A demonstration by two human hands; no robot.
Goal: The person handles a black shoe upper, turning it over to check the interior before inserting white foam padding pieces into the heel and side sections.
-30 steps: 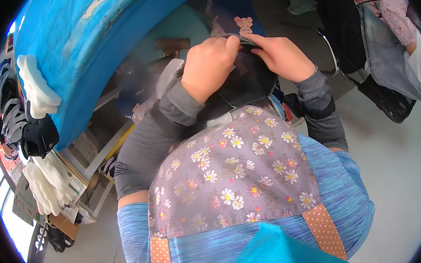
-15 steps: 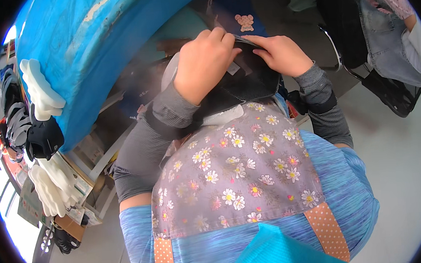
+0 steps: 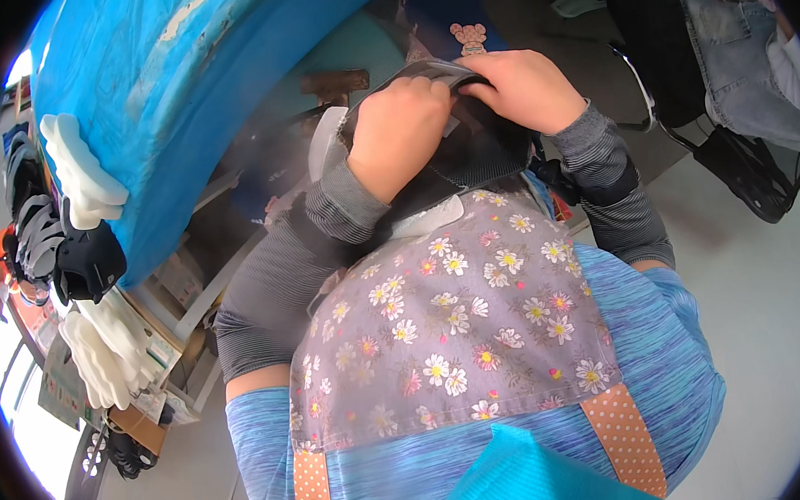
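In front of my chest is a black, mesh-like fabric piece (image 3: 478, 145) with a grey edge and a small pale label inside. Knuckles up, my left hand (image 3: 402, 135) is closed on its upper left edge. My right hand (image 3: 530, 91) pinches the grey edge on the right, its thumb and fingers close to my left fingers. The lower part of the piece rests against my flowered apron (image 3: 453, 330). A white-grey flap (image 3: 328, 141) shows beside my left hand. Both hands' fingertips are partly hidden by the fabric.
A blue covering (image 3: 154, 109) drapes over something at the upper left. White shoe soles (image 3: 84, 171) and black shaped pieces (image 3: 89, 260) stand at the left. Dark blue cloth with a bear figure (image 3: 470, 38) lies beyond my hands. Another seated person's denim clothing (image 3: 742, 63) is at right.
Both hands have come slightly lower and closer together along the edge. The fabric's top opening now gapes wider and shows more of its inside.
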